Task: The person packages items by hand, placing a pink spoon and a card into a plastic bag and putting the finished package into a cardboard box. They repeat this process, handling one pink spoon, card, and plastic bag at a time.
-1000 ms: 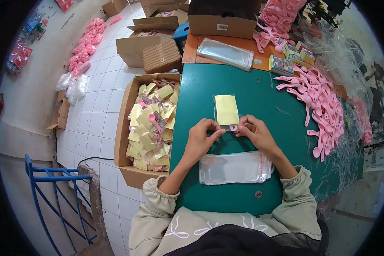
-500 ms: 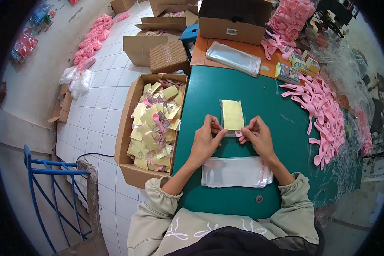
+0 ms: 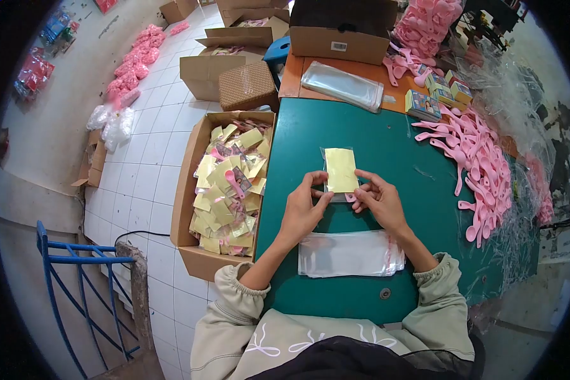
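Observation:
A clear plastic bag point(image 3: 325, 158) with a pale yellow card point(image 3: 341, 171) inside is held upright between my two hands above the green table. My left hand point(image 3: 304, 206) pinches its lower left edge between thumb and fingers. On the other side, my right hand point(image 3: 381, 201) grips the lower right corner, the index finger resting along the card's side. A bit of a pink spoon point(image 3: 350, 197) shows under the card by my right fingertips; the rest of it is hidden. Closer to my body lies a stack of flat clear bags point(image 3: 348, 254).
Left of the green table point(image 3: 304, 136) stands a cardboard box point(image 3: 185, 209) full of bagged cards and spoons. Loose pink spoons point(image 3: 478, 183) are heaped at right, near card stacks point(image 3: 423, 106). More clear bags point(image 3: 343, 85) lie at the back before an open carton point(image 3: 339, 44).
My right index finger has moved up along the card's right edge. The bag has shifted very slightly, and the whole view has moved a little.

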`<state>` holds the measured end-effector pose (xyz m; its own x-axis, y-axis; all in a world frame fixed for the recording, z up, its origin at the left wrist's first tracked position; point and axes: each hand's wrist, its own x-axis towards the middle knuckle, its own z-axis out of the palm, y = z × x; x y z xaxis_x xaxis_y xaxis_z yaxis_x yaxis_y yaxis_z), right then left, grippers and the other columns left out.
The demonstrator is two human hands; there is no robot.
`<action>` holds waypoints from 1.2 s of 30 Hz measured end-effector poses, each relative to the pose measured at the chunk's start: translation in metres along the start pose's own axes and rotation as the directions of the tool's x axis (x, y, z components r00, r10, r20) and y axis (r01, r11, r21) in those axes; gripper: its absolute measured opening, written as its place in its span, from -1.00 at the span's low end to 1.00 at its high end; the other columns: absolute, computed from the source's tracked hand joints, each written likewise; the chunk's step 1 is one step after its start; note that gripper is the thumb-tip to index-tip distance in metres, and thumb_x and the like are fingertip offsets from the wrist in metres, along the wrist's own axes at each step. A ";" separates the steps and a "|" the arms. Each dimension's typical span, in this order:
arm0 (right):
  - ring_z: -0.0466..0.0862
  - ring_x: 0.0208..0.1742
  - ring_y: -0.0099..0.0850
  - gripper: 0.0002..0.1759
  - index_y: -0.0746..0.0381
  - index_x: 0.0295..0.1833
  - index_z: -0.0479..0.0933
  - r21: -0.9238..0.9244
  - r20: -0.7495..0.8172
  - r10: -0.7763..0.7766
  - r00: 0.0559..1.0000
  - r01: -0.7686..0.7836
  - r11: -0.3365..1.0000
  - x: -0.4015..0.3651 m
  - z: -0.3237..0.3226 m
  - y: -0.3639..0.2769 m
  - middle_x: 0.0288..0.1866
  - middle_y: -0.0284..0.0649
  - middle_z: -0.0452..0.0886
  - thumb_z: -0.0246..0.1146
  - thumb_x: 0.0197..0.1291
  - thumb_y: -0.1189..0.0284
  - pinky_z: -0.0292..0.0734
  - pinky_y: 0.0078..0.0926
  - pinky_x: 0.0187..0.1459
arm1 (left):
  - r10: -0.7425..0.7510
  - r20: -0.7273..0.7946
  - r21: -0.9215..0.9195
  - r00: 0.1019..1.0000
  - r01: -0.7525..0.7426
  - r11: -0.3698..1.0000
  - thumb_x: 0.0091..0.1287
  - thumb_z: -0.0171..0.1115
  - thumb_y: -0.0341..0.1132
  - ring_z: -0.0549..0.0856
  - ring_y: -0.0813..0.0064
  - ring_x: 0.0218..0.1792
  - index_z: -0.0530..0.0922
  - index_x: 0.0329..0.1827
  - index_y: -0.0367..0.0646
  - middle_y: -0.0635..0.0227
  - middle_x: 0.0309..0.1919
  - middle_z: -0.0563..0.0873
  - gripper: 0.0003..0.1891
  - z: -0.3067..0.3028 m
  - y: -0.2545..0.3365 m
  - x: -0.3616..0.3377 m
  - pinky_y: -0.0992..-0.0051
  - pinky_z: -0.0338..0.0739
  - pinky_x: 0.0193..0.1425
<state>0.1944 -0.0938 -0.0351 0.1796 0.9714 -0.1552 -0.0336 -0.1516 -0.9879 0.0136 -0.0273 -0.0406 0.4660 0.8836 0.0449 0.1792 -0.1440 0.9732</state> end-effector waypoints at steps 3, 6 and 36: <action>0.61 -0.42 -0.56 -0.59 0.34 0.20 0.38 -0.177 0.104 -0.011 0.995 0.029 0.984 0.008 -0.016 -0.009 -0.32 -0.22 0.59 0.19 0.24 0.50 0.55 -0.62 -0.44 | -0.066 0.057 -0.009 0.996 0.066 0.998 0.24 0.22 -0.43 0.66 0.51 -0.26 0.42 0.16 -0.23 0.20 0.00 0.61 -0.60 -0.009 0.010 -0.001 0.54 0.55 -0.37; 0.60 -0.16 -0.29 -0.60 0.30 0.11 0.45 -0.758 0.116 -0.343 0.932 0.306 0.576 0.030 -0.066 -0.035 -0.15 -0.13 0.55 0.15 0.10 0.62 0.53 -0.40 -0.14 | -0.051 0.013 -0.032 0.999 0.051 0.998 0.25 0.20 -0.43 0.62 0.61 -0.24 0.41 0.23 -0.16 0.28 0.02 0.60 -0.55 -0.037 0.021 -0.005 0.62 0.51 -0.41; 0.54 -0.30 -0.40 -0.78 0.34 -0.08 0.57 -0.929 -0.057 -0.544 0.837 0.154 0.335 0.001 -0.152 -0.092 -0.23 -0.20 0.51 0.15 0.23 0.47 0.43 -0.52 -0.28 | 0.264 0.593 0.351 0.761 -0.539 0.766 0.09 0.35 -0.13 0.60 0.18 -0.21 0.52 -0.14 -0.15 0.23 -0.25 0.55 -0.63 0.042 0.037 -0.017 0.27 0.51 -0.17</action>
<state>0.3473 -0.1061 0.0552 0.2250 0.8854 0.4068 0.9301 -0.0709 -0.3603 0.0490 -0.0665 -0.0147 0.9154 0.3705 0.1576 0.1902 -0.7430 0.6417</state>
